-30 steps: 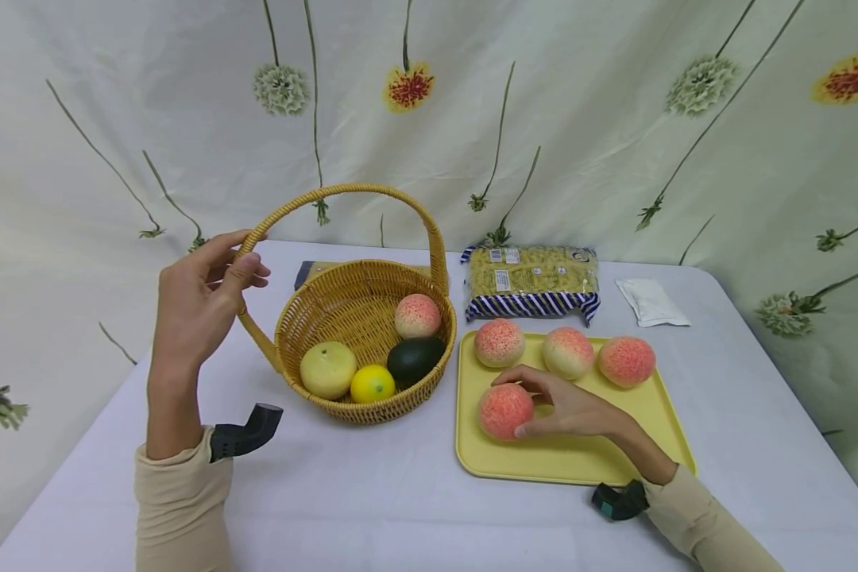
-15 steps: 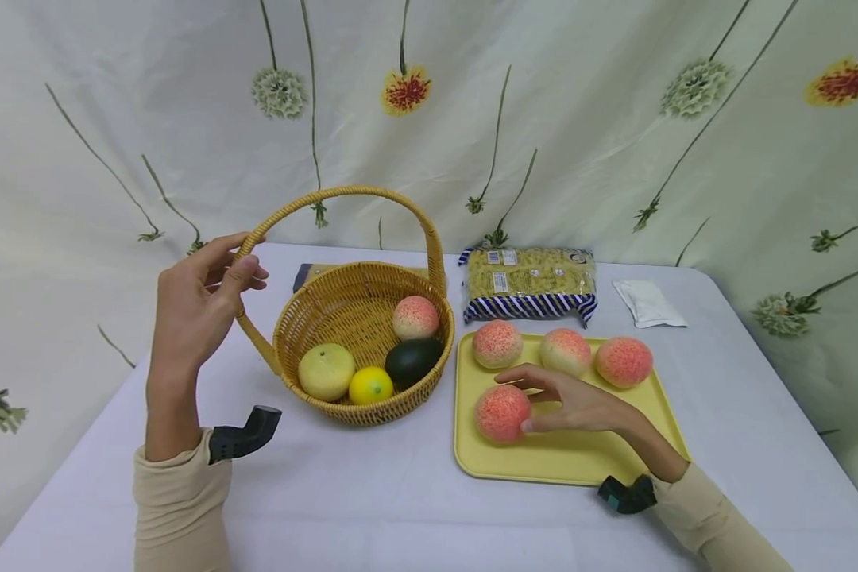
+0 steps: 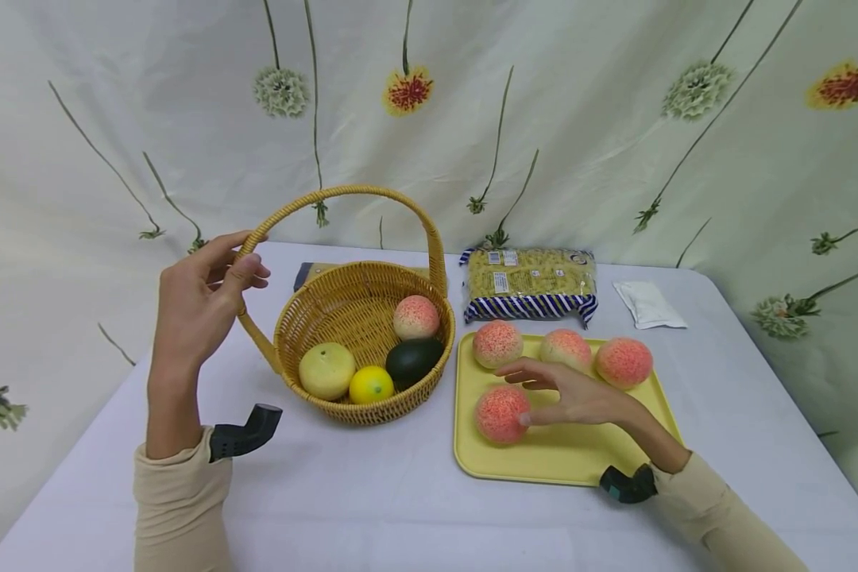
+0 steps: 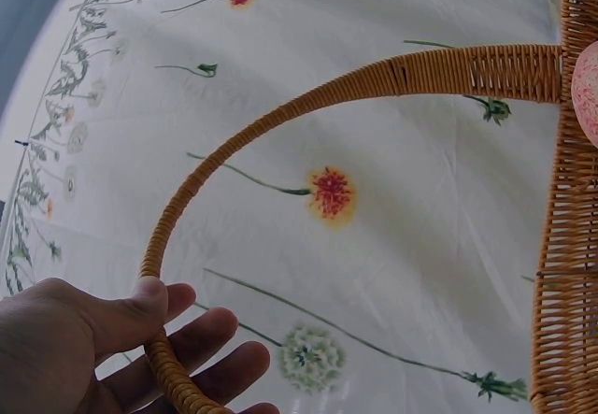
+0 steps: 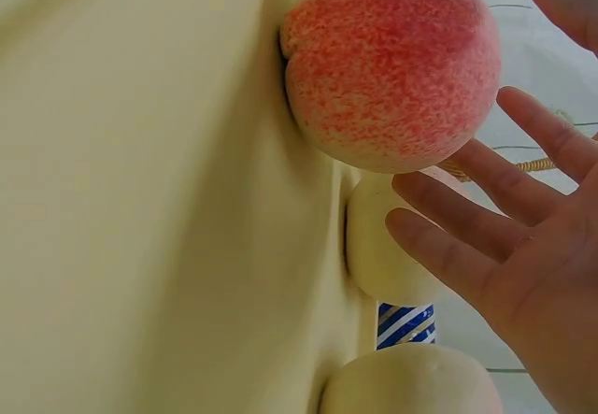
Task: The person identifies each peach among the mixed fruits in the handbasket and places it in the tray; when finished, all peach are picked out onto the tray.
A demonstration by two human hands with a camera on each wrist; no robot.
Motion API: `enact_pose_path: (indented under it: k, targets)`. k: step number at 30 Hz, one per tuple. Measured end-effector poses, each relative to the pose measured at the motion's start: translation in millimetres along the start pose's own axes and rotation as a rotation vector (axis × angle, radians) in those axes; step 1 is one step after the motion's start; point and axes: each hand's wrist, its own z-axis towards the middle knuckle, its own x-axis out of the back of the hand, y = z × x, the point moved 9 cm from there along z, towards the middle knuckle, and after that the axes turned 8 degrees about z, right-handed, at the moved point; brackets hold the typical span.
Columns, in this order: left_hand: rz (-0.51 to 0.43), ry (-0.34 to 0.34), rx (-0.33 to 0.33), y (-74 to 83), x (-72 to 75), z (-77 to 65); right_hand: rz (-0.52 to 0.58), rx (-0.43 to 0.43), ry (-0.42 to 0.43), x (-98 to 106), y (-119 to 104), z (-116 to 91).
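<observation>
In the head view my left hand pinches the left side of the arched handle of a wicker basket, its thumb and fingers around the wrapped cane. Inside the basket lie a peach, a dark green avocado-like fruit, a yellow lemon and a pale yellow-green round fruit. My right hand hovers over the yellow tray, fingers spread and loose beside the front peach. That peach rests on the tray, outside any grip.
Three more peaches, including the right one, line the tray's back edge. A pasta bag lies behind the tray, with a small white packet to its right. A flat greyish-brown object is partly hidden behind the basket. A patterned curtain hangs behind.
My right hand has let go of the front peach, its fingers lifting and spreading away to the right. The left hand and basket have stayed in place.
</observation>
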Motion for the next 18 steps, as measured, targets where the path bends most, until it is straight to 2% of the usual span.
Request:
enact_pose_path:
  k: [9, 18]
  targets:
    - [0.002, 0.001, -0.002, -1.7, 0.2, -0.2, -0.125, 0.074, -0.010, 4.8, -24.0, 18.8]
    - [-0.006, 0.001, -0.009, 0.5, -0.5, 0.8, -0.278, 0.095, -0.012, 8.5, -56.3, 43.4]
